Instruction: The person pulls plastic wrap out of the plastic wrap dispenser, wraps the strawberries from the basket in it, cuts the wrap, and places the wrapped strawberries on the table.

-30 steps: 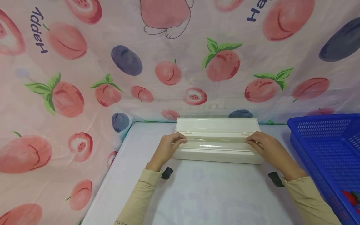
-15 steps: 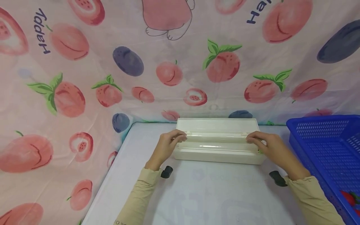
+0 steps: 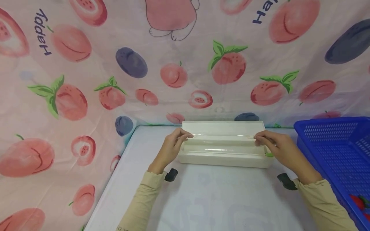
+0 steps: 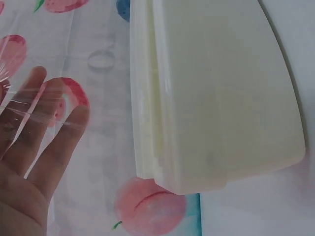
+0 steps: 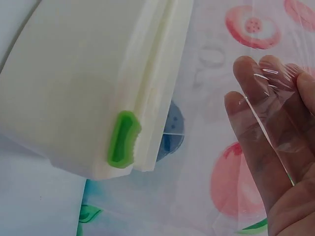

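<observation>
- Left hand (image 3: 170,146): at 9 o'clock, taking the white box as the middle of the dial in the head view; thumb and forefinger pinch one end of a clear film (image 3: 222,135), while the left wrist view shows other fingers extended and spread behind it.
- Right hand (image 3: 280,149): at 3 o'clock, mirroring the left; thumb and forefinger pinch the film's other end, with further fingers extended behind the see-through sheet (it gives itself away by creases and glints).
- The clear film spans between the two pinches, above the back part of the box.
- White box (image 3: 225,162): long and low, at the dial's centre, between the hands. Its lid (image 3: 222,127) is tipped back toward 12 o'clock.
- Green piece (image 5: 123,140): small and bright, at the box's 3 o'clock end, near the right hand.
- Tan sleeves (image 3: 141,199): reaching in from 8 and 4 o'clock, a black object (image 3: 171,175) showing beside each wrist.
- Blue basket (image 3: 344,154): beyond the right hand at 3 o'clock; red things with green (image 3: 358,202) lie inside it, toward 4 o'clock, partly cut off.
- White tabletop (image 3: 216,202): under the box, stretching to 6 o'clock.
- Pink fruit-print cloth (image 3: 190,51): rising from 9 o'clock round past 12.
</observation>
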Demonstrator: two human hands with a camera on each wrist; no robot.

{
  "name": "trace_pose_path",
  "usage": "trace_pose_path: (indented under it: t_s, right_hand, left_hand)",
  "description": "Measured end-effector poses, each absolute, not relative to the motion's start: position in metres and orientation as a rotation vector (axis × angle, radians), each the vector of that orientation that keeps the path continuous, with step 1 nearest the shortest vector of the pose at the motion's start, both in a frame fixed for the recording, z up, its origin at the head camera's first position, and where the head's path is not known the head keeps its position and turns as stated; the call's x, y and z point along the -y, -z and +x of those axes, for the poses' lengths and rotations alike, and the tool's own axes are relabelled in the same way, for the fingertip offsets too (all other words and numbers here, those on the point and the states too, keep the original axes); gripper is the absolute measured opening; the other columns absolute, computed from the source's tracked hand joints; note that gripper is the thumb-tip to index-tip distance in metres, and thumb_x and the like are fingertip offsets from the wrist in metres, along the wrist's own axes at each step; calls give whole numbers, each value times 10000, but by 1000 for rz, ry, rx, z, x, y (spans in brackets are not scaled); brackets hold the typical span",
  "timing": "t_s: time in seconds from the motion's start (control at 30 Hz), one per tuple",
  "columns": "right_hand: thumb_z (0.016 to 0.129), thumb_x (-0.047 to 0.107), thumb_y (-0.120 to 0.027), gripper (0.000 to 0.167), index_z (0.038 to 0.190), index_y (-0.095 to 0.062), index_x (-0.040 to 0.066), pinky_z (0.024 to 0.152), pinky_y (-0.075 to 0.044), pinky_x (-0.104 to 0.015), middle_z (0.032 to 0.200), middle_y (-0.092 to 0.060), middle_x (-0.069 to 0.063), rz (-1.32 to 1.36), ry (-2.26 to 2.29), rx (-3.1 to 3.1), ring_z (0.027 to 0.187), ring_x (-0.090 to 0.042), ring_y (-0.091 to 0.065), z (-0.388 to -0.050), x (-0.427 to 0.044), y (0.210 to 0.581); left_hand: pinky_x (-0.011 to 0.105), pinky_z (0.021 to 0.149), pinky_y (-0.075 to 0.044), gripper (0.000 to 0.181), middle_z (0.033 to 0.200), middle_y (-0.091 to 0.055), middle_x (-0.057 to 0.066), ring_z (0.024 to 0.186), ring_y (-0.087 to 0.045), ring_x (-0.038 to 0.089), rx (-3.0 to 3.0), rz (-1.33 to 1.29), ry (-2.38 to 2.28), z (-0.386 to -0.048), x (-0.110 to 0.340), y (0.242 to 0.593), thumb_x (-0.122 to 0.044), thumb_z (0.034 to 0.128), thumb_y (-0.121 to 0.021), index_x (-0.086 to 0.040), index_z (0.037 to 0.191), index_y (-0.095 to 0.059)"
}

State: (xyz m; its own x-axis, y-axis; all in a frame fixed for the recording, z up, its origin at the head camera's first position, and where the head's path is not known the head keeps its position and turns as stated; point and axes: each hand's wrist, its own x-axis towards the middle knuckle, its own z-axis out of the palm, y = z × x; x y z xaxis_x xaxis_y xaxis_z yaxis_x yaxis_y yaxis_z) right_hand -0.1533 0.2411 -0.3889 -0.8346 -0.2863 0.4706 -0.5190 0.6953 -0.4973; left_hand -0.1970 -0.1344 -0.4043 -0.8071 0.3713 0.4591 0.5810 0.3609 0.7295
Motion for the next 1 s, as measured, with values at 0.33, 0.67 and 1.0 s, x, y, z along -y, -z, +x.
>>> trace_pose_path:
  t_s: [0.33, 0.67, 1.0]
  right_hand:
    - [964, 4, -605, 160, 1054, -725, 59, 750, -443, -4, 813, -738, 2, 624, -978, 2462, 795, 46, -637, -151, -237, 382]
    - [978, -21, -570, 160, 1057, -707, 8, 666, -548, -104, 799, -719, -59, 624, -1079, 2449, 716, 0, -677, -149, -232, 377]
    - [958, -63, -577, 165, 1058, -701, -22, 635, -556, -126, 823, -730, -104, 621, -1094, 2419, 723, 23, -667, -144, -231, 369]
  left_hand:
    - [325, 803, -604, 128, 998, -751, 123, 912, -733, 227, 2383, -890, 1529, -194, 137, 394, -115, 1043, -485, -29, 1067, -576]
    - [319, 759, -615, 135, 1014, -748, 138, 909, -740, 241, 2367, -853, 1600, -193, 139, 387, -132, 1045, -491, -45, 1059, -594]
    - [318, 736, -618, 163, 927, -750, 167, 838, -746, 274, 2348, -843, 1603, -192, 137, 380, -130, 1039, -503, -7, 1060, -607]
